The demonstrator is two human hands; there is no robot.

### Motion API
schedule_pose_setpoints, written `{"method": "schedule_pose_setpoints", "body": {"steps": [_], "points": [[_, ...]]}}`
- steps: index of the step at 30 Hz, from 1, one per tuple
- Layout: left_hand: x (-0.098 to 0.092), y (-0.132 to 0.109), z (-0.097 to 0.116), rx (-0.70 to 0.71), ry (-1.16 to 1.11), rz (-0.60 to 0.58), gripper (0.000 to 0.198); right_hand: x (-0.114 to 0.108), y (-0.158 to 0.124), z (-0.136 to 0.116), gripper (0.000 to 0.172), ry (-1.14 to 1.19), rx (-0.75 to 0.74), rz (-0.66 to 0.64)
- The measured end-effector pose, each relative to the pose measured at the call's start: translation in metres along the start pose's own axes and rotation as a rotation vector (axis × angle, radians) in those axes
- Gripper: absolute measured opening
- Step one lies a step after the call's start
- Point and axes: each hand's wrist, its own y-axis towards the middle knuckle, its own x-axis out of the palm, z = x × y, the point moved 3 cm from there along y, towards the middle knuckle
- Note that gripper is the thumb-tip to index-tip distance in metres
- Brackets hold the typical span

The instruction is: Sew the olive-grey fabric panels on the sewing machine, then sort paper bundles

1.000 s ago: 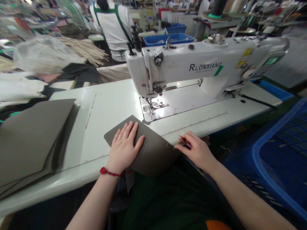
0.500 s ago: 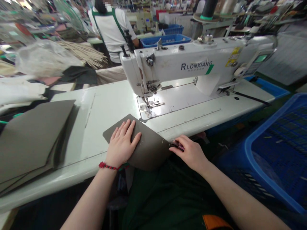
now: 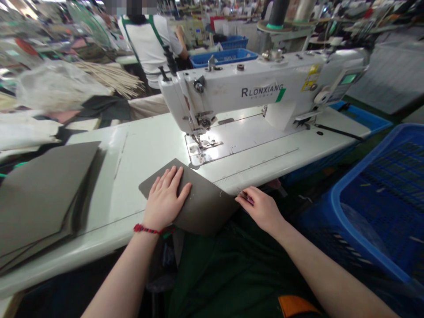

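Observation:
My left hand (image 3: 164, 198) lies flat on a grey-brown sheet of leather-like material (image 3: 205, 207), fingers spread and holding nothing. The sheet sits at the front edge of the white sewing table (image 3: 149, 163), partly overhanging it towards my lap. My right hand (image 3: 261, 210) pinches small thread snips (image 3: 247, 197) at the sheet's right corner. Their blades point left, and the tips are hard to make out. A few short thread ends lie on the sheet. Left of my hands rests a stack of matching grey-brown sheets (image 3: 43, 194).
A white Rlonxiang sewing machine (image 3: 232, 92) stands behind the sheet, its needle and presser foot (image 3: 202, 143) lit. A large blue plastic crate (image 3: 374, 212) stands at right. Beyond the machine are a blue basket (image 3: 223, 57), a co-worker in a white shirt (image 3: 149, 48), and a bundle of sticks (image 3: 112, 77).
The view has turned slightly, so the machine and table sit further left in the picture. Both hands remain on the sheet, and the right hand still holds the snips at its corner.

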Motion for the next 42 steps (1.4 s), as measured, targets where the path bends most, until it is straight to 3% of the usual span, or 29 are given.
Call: {"method": "schedule_pose_setpoints", "body": {"steps": [5, 12, 16, 22, 30, 36, 40, 42], "points": [[0.0, 0.0, 0.0, 0.0, 0.0, -0.007, 0.061, 0.01, 0.004, -0.004, 0.017, -0.096, -0.025, 0.001], [0.001, 0.0, 0.0, -0.005, -0.019, -0.015, 0.062, -0.008, -0.006, 0.022, 0.021, -0.058, 0.055, 0.033], [0.002, 0.0, 0.0, -0.012, -0.022, -0.015, 0.061, 0.002, -0.013, 0.017, 0.016, 0.035, 0.011, -0.016], [0.002, 0.0, 0.0, -0.011, -0.014, -0.021, 0.062, 0.017, -0.008, 0.006, 0.013, 0.01, -0.029, 0.023], [0.003, 0.001, 0.0, -0.017, -0.004, -0.028, 0.063, 0.01, -0.017, 0.041, 0.013, 0.101, 0.059, 0.082], [0.004, 0.001, -0.001, -0.021, -0.003, -0.035, 0.062, 0.025, -0.019, 0.032, 0.026, 0.192, 0.029, 0.032], [0.004, 0.001, 0.0, -0.019, -0.001, -0.027, 0.062, 0.026, -0.015, 0.028, 0.012, 0.248, 0.019, 0.022], [0.004, 0.001, 0.0, -0.021, -0.007, -0.031, 0.062, 0.025, -0.015, 0.028, 0.013, 0.294, 0.033, 0.006]]}}
